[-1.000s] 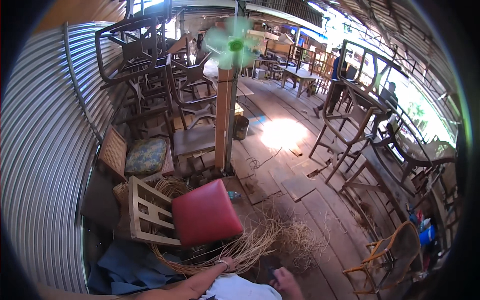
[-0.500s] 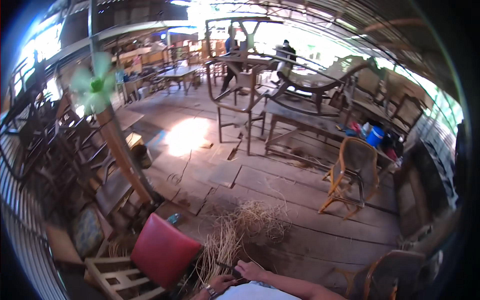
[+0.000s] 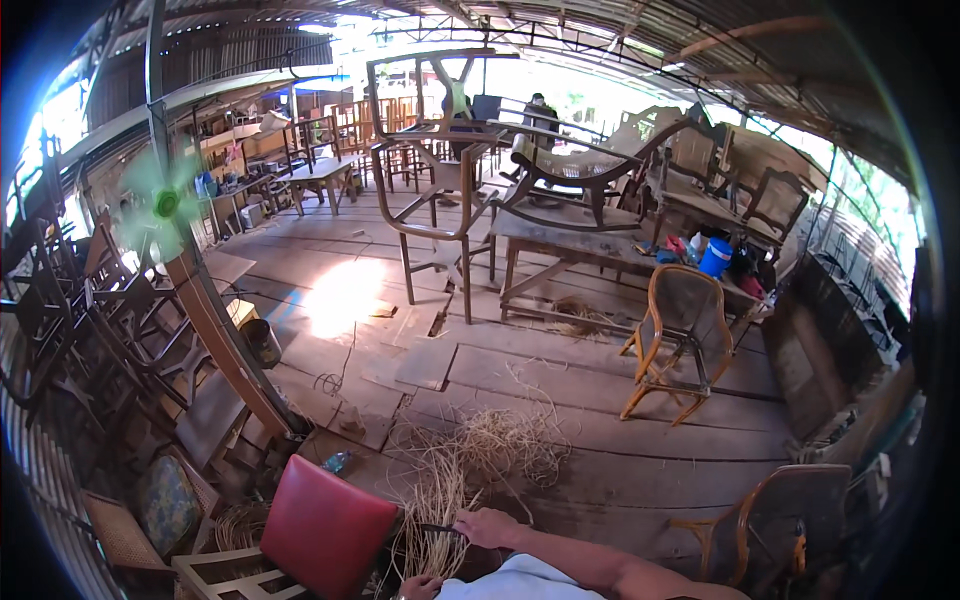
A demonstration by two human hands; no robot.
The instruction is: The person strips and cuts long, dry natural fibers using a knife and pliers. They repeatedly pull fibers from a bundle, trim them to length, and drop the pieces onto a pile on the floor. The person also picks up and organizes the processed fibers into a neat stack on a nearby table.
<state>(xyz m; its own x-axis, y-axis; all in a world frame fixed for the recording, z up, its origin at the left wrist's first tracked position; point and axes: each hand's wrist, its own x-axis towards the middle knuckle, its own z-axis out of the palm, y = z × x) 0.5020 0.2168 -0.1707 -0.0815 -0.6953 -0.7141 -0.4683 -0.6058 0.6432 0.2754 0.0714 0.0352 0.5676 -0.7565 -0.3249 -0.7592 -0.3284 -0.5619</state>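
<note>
Your right hand (image 3: 487, 527) is closing on a dark tool (image 3: 438, 529) over the cane bundle (image 3: 432, 510) (loose strands are spreading across the floor (image 3: 620, 400)). Your left hand (image 3: 418, 587) is touching the bundle's lower end beside the red seat (image 3: 325, 535); its grip cannot be told.

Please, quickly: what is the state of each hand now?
Left hand: mostly cut off by the picture's edge beside the rattan strands; grip cannot be told.
Right hand: closed on a thin dark tool.
</note>
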